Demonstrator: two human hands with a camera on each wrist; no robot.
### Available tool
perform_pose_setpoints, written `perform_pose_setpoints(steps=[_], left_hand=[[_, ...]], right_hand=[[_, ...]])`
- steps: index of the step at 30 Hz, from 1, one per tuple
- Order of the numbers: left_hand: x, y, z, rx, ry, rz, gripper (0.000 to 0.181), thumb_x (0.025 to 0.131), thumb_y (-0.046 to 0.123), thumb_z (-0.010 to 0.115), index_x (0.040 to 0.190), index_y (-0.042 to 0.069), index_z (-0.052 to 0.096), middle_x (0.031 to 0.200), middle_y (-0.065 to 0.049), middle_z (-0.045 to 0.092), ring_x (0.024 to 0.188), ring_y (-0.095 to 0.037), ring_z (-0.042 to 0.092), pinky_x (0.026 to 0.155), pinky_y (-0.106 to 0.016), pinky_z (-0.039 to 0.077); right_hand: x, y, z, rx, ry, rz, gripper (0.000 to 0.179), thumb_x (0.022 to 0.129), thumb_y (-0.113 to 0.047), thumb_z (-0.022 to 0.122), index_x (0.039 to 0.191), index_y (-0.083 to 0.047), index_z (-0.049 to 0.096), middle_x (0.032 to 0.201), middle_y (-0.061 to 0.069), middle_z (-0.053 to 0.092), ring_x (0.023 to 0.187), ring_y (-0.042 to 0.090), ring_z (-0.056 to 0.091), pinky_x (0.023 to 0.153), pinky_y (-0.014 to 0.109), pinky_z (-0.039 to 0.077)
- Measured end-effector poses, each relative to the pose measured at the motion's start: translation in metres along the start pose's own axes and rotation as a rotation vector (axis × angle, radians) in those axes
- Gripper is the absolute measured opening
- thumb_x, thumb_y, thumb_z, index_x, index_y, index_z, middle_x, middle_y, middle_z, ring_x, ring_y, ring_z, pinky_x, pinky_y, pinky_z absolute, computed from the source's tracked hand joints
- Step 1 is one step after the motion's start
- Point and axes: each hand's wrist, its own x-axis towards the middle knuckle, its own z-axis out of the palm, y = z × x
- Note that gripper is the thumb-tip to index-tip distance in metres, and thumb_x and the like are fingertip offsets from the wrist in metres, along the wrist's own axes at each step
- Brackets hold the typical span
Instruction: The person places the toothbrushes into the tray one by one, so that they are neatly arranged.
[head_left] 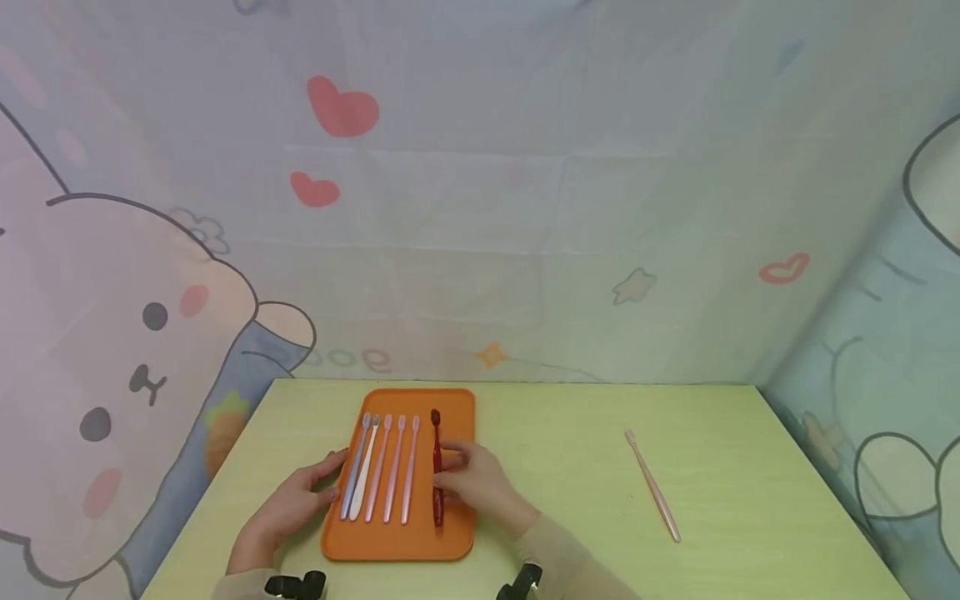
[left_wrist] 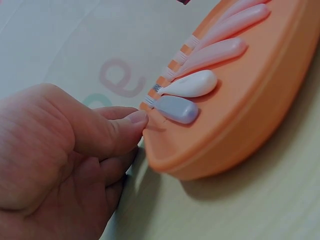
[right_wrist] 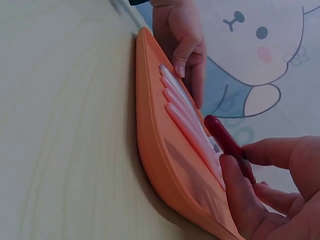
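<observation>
An orange tray (head_left: 420, 546) lies on the table. In it, side by side, are a bluish toothbrush (head_left: 353, 479), a white toothbrush (head_left: 360, 490) and three pink toothbrushes (head_left: 390, 487), heads toward the far end. My right hand (head_left: 483, 485) pinches a dark red toothbrush (right_wrist: 222, 134) between thumb and fingers, over the tray's right part. The right wrist view shows this brush raised off the tray floor. At the tray's left edge, my left hand (head_left: 291, 502) grips the rim, thumb tip on it near the bluish brush; its other fingers are partly hidden (left_wrist: 117, 172).
A pale pink toothbrush (head_left: 654, 487) lies alone on the table (head_left: 555, 450), well right of the tray. Behind the table hangs a printed cloth (head_left: 480, 208) with hearts and a cartoon animal. Both wrists wear black straps.
</observation>
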Motion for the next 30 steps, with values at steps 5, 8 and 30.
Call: perform_pose_setpoints(steps=[5,8,30], left_hand=[[0.0,0.002,0.0,0.002,-0.001,-0.01,0.064,0.101,0.0,0.065,0.161,-0.004,0.042,0.166,-0.031,0.033,0.157,-0.049,0.022,0.125,-0.064,0.018],[-0.001,0.003,0.001,0.0,0.0,-0.014,0.065,0.1,-0.001,0.065,0.161,-0.004,0.042,0.166,-0.032,0.033,0.157,-0.05,0.022,0.126,-0.065,0.018],[0.002,-0.003,-0.001,0.033,0.012,-0.012,0.066,0.099,0.0,0.067,0.161,-0.004,0.043,0.165,-0.033,0.033,0.156,-0.052,0.024,0.124,-0.066,0.02]], right_hand=[[0.001,-0.002,0.006,-0.031,0.008,0.0,0.058,0.09,0.0,0.08,0.145,0.001,0.061,0.106,0.012,0.073,0.085,0.022,0.075,0.067,0.038,0.066],[0.001,-0.004,0.009,-0.052,0.014,0.006,0.059,0.09,-0.001,0.081,0.145,0.002,0.061,0.106,0.011,0.073,0.086,0.021,0.074,0.068,0.037,0.066],[0.003,-0.005,0.022,-0.148,0.058,0.008,0.057,0.09,0.002,0.08,0.144,0.004,0.061,0.098,0.007,0.071,0.08,0.017,0.071,0.065,0.036,0.065]])
